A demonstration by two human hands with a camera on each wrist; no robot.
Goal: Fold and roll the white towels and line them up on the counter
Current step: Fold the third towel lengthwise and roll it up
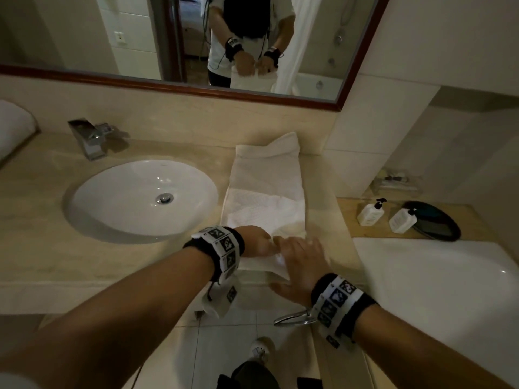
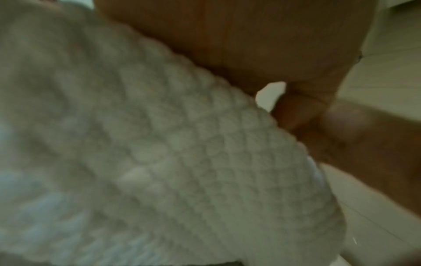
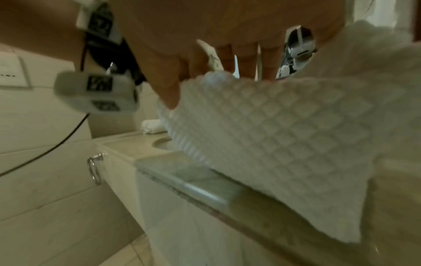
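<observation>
**Two hands at the towel's near end**

We are seeing the towel [image 1: 265, 192] lying lengthwise on the tabletop [image 1: 42, 220], just right of the sink [image 1: 140, 197], its near end hanging over the front edge. Our left hand [image 1: 257, 241] is lying over that near end, but its fingers are hidden under the palm and cloth, so we cannot tell whether it is gripping. Our right hand [image 1: 302, 265] is lying flat with fingers extended, pressing the fabric.

The left wrist view is blurring badly: only waffle weave [image 2: 159, 153] and a patch of skin are showing. The right wrist view is giving what the head view is missing: straight fingers [image 3: 168, 86] behind the towel's lifted edge [image 3: 284, 135], the cloth draping past the tabletop lip [image 3: 193, 183], and a ring handle [image 3: 94, 171] below. The head view alone is showing the faucet [image 1: 90, 138], two bottles [image 1: 370, 213] and the mirror [image 1: 196, 37].
</observation>
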